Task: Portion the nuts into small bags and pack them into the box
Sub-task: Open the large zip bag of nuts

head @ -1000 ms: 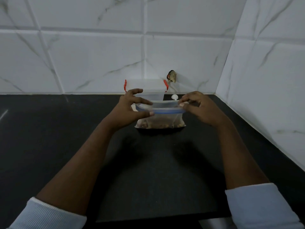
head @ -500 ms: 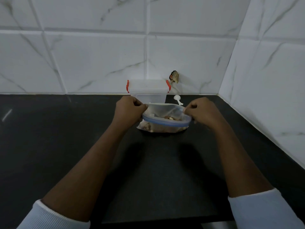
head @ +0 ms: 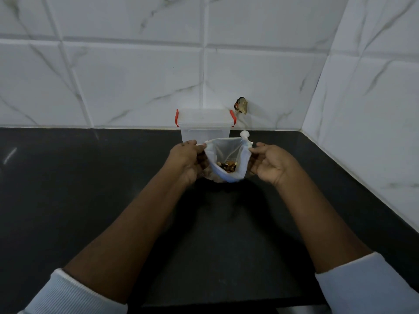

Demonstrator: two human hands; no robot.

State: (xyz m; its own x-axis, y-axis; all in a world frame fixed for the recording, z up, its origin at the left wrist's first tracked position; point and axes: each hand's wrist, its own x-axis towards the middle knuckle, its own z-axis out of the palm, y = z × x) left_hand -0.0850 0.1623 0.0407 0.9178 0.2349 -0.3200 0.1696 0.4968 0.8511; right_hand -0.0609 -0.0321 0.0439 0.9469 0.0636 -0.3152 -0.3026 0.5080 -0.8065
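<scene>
Where the white marbled wall tiles [head: 136, 75] meet in a corner at the right, a dark counter [head: 68, 200] runs along their foot and fills the lower part of the view. Two bare forearms reach forward over it from pale sleeves [head: 74, 295] at the bottom edge.

At the back of the counter, against the wall, stands a clear plastic box [head: 205, 123]. Its lid is on and a red clip [head: 177, 117] sits at each end.

Just in front of the box, the left hand [head: 188, 162] and the right hand [head: 272, 165] hold a small clear bag [head: 226, 150] between them. The left fingers [head: 192, 146] are curled and pinch the left edge of the bag's mouth. The right thumb and fingers [head: 257, 150] pinch the right edge. Pulled apart this way, the mouth gapes wide toward the camera. Whether the bag's bottom touches the counter cannot be told.

A white scoop [head: 246, 135] lies on the counter just behind the bag's right corner, beside the box.

Down inside the bag a small heap of brown nuts [head: 227, 166] lies at the bottom.

On the wall right of the box, near its lid, is a small dark object [head: 241, 105], too small to identify.
</scene>
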